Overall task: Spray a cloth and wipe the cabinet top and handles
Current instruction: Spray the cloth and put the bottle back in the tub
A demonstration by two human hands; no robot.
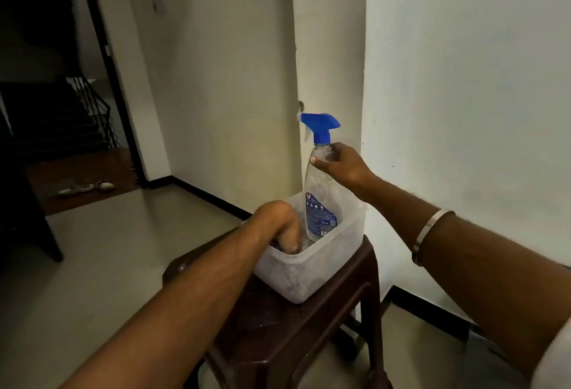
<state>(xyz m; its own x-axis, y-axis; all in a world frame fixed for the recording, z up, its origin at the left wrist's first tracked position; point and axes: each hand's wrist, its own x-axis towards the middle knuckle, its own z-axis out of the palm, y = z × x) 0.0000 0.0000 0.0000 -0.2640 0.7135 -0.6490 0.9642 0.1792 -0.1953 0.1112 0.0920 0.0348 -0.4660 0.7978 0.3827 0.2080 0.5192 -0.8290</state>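
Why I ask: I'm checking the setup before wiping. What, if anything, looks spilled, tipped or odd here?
Nothing looks spilled. The tub overhangs the stool; the right hand holds the spray bottle slightly tilted.

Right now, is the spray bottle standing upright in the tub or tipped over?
Upright, leaning slightly. The spray bottle stands in the plastic tub, blue nozzle on top, with the right hand holding its neck.

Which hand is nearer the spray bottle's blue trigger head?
Right. The right hand grips the spray bottle at its neck, just under the trigger head. The left hand is lower, reaching down into the plastic tub.
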